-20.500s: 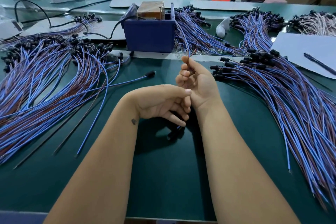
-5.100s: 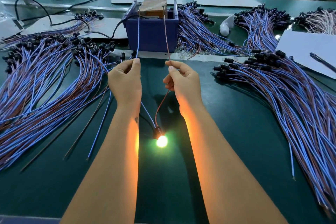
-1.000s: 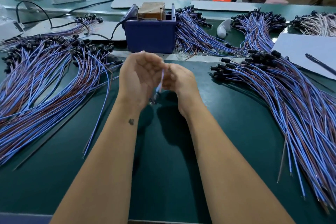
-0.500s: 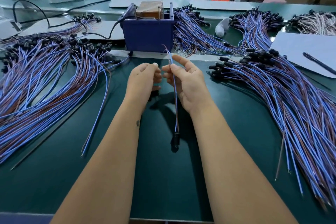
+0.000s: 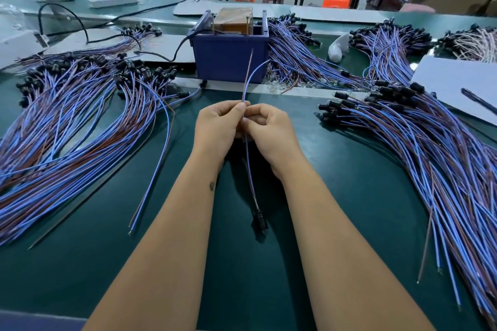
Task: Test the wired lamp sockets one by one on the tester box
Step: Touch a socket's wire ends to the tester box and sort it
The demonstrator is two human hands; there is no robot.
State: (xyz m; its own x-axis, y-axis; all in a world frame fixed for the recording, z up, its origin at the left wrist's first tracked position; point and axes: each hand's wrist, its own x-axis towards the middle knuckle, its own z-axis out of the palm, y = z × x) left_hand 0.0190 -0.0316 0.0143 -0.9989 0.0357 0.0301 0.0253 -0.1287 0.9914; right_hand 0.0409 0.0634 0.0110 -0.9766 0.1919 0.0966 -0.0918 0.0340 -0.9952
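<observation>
Your left hand (image 5: 217,129) and right hand (image 5: 269,129) both pinch the wire pair (image 5: 248,169); light, floppy; socket (image 5: 260,222) dangles; grip near the bare tips (image 5: 251,52), steer onto tester box (image 5: 228,59).

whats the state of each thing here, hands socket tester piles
left hand: pinching the wire pair
right hand: gripping the same wires
black socket: unlit, at the wires' lower end
wire ends: splayed, short of the box
tester box: no wires touching it
wire piles: lying both sides
</observation>
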